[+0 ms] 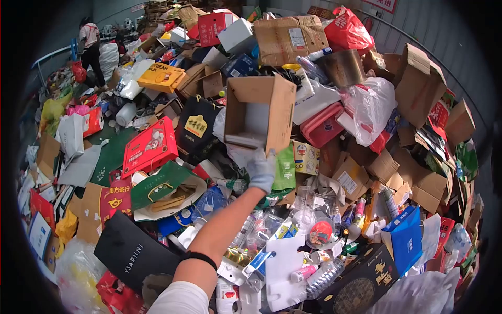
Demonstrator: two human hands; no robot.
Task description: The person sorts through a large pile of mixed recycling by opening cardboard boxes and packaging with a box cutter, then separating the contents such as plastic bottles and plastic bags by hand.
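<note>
My left hand (261,171), in a pale glove, reaches up from the bottom with a dark band on the forearm. Its fingers grip the lower right edge of an open cardboard box (282,112). The box is tilted with its opening facing me, and its inside looks pale at the bottom. Right beside the hand lie a green bag (284,166) and a small box with cartoon faces (306,157). A black bag with a gold emblem (196,125) stands to the left of the box. My right hand is out of view.
Mixed waste is heaped all around. Clear plastic cups and bottles (306,214) lie below the hand, near a black VSARNNI bag (136,254). A large carton (290,39) and a red bag (349,31) sit higher. A person (91,49) stands at the far left.
</note>
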